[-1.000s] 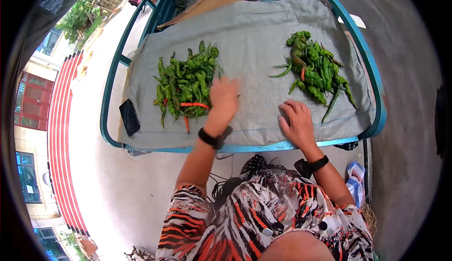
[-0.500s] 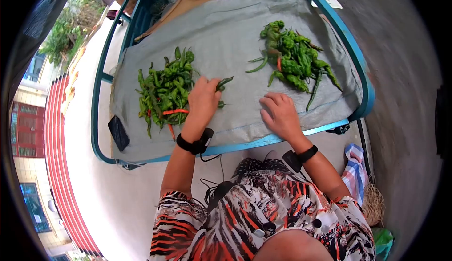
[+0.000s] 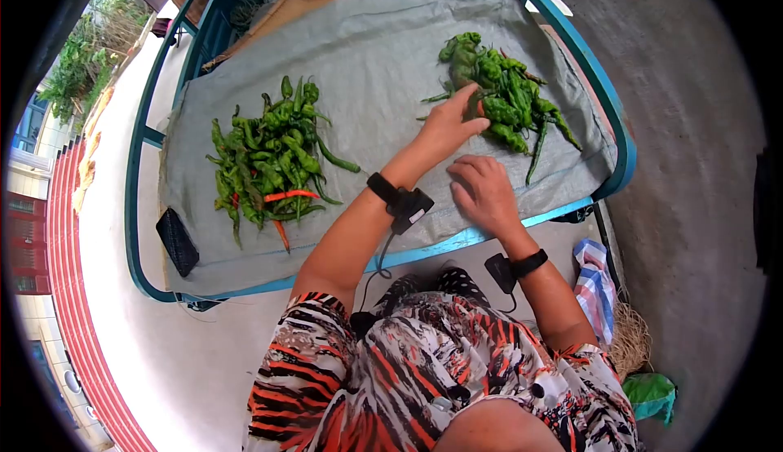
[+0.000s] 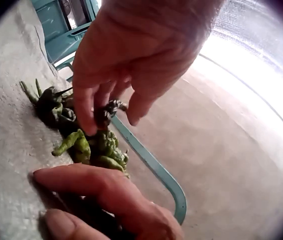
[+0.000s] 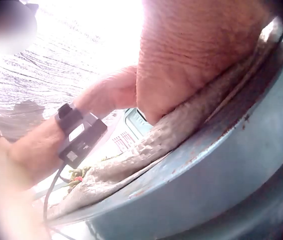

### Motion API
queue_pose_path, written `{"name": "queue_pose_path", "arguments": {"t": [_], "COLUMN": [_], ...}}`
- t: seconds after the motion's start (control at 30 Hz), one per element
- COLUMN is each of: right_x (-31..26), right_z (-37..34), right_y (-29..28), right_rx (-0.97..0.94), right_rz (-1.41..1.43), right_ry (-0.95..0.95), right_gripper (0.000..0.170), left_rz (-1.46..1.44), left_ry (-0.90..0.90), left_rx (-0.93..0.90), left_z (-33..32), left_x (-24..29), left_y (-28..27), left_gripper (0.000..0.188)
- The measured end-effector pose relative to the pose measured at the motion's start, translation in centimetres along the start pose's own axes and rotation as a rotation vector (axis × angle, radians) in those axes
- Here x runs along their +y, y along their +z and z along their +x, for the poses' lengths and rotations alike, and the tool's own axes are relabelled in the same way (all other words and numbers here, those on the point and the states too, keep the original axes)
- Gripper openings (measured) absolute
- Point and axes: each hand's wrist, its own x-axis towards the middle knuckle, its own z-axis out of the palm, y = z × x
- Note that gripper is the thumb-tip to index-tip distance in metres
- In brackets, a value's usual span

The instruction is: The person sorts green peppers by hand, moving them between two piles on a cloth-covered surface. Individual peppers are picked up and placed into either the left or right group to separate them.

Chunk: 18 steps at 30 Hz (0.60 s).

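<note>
My left hand (image 3: 447, 126) reaches over the right heap of green peppers (image 3: 510, 97), its thumb and index finger spread apart at the heap's near left side. In the left wrist view, a dark wrinkled pepper (image 4: 104, 116) shows between the fingers and thumb of that hand. My right hand (image 3: 489, 195) rests on the grey woven sheet (image 3: 367, 60) near its front edge, below the right heap, fingers loosely bent. A larger heap of green peppers (image 3: 265, 154) lies on the left, with a red pepper (image 3: 291, 195) on top and one long green pepper (image 3: 336, 157) sticking out rightward.
A teal metal rail (image 3: 575, 44) surrounds the sheet. A dark phone-like object (image 3: 177, 241) lies at the left corner, and a wooden board (image 3: 302, 3) leans at the back. Cables hang from both wrist cameras. A striped bag (image 3: 595, 289) stands on the ground at right.
My left hand has left the left heap, where it held a dark green pepper, and moved right to the other heap. That pepper now lies by the left heap. The right hand stays put.
</note>
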Motion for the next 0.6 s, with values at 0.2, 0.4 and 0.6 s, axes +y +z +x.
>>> {"name": "queue_pose_path", "arguments": {"t": [0.2, 0.4, 0.6], "right_x": [0.0, 0.1, 0.1], "right_z": [-0.1, 0.0, 0.1], "right_y": [0.1, 0.6, 0.6], "right_rx": [-0.008, -0.007, -0.022], "right_rz": [-0.002, 0.012, -0.003], "right_ry": [0.021, 0.042, 0.033], "right_gripper": [0.027, 0.026, 0.028], "left_rz": [0.615, 1.062, 1.008], "left_ry": [0.202, 0.023, -0.025], "left_rx": [0.253, 0.244, 0.147], "left_z": [-3.7, -11.2, -13.3], "left_x": [-2.1, -3.3, -3.3], "left_y": [-4.4, -10.7, -12.3], "left_gripper": [0.033, 0.024, 0.014]}}
